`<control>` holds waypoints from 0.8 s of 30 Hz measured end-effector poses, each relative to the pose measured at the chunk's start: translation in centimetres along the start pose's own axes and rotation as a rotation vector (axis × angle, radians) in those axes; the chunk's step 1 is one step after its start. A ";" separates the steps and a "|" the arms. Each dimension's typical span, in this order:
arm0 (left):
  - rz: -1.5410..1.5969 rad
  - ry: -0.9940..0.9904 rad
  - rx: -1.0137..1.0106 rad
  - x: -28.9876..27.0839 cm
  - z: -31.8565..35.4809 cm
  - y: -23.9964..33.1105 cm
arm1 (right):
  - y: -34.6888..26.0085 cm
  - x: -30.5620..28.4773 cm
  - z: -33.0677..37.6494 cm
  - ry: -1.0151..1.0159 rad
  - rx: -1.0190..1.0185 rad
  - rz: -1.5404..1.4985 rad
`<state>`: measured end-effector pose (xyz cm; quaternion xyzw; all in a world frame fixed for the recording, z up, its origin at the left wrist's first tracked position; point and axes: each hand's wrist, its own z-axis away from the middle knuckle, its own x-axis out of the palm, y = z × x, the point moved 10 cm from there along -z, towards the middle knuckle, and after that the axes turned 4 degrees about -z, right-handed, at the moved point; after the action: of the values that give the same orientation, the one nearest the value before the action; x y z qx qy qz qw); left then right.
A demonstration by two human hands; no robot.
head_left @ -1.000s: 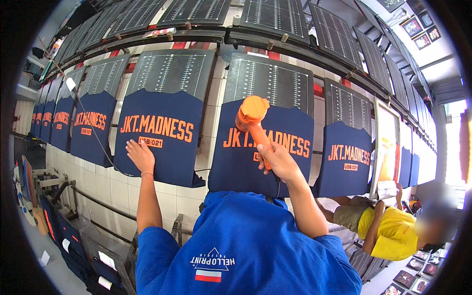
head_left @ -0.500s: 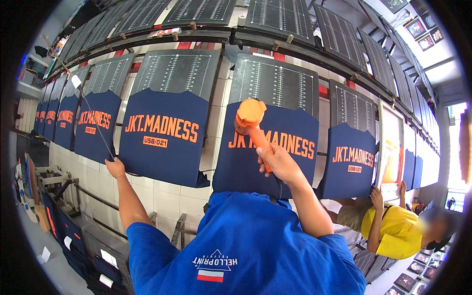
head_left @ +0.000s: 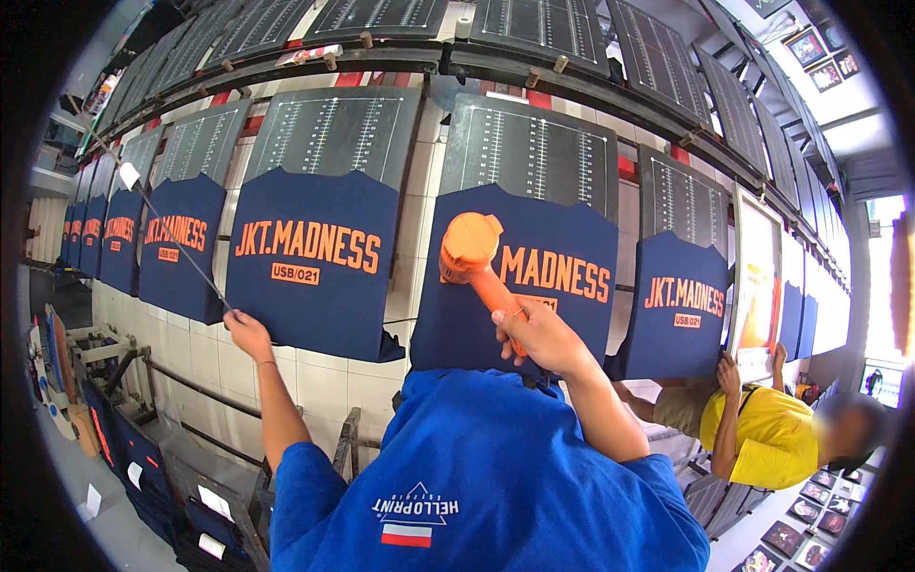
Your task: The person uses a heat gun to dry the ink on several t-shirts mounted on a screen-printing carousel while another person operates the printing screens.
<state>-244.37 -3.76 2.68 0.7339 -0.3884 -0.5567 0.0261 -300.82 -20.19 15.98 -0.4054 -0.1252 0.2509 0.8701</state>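
Observation:
My right hand (head_left: 545, 338) is closed round the handle of an orange hair dryer (head_left: 471, 240). The dryer's round head is above a navy shirt (head_left: 457, 329) with orange lettering, hiding part of the print. To the left, my left hand (head_left: 250, 336) is closed on the lower end of a thin dark cord (head_left: 183, 242). The cord runs taut to the upper left and has a white piece (head_left: 130, 175) on it. Just beyond this hand lies another navy shirt (head_left: 315, 319) with the same print, spread over a dark board (head_left: 334, 129) with white markings.
More navy shirts (head_left: 167, 276) lie on boards in a row to both sides. A second row of boards (head_left: 538, 33) runs behind a dark rail. At right, a person in yellow (head_left: 772, 443) holds a framed screen (head_left: 753, 315). Dark racks (head_left: 191, 467) stand at lower left.
The dryer has moved slightly left and nearer, uncovering more lettering to its right. My left hand has shifted right and slightly nearer with the cord.

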 end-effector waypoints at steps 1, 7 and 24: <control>0.027 -0.025 -0.006 0.2 1.6 1.3 | 0.2 0.3 0.2 -0.016 0.002 -0.014; -0.154 -0.009 -0.087 0.1 5.2 4.5 | -0.2 1.6 -0.1 -0.018 -0.036 -0.005; -0.160 0.051 -0.085 0.0 5.3 4.6 | 2.9 -3.8 5.0 0.165 0.016 0.003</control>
<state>-251.27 -4.87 2.85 0.7747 -0.3036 -0.5541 0.0226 -307.15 -17.42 16.89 -0.4176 -0.0505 0.2189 0.8804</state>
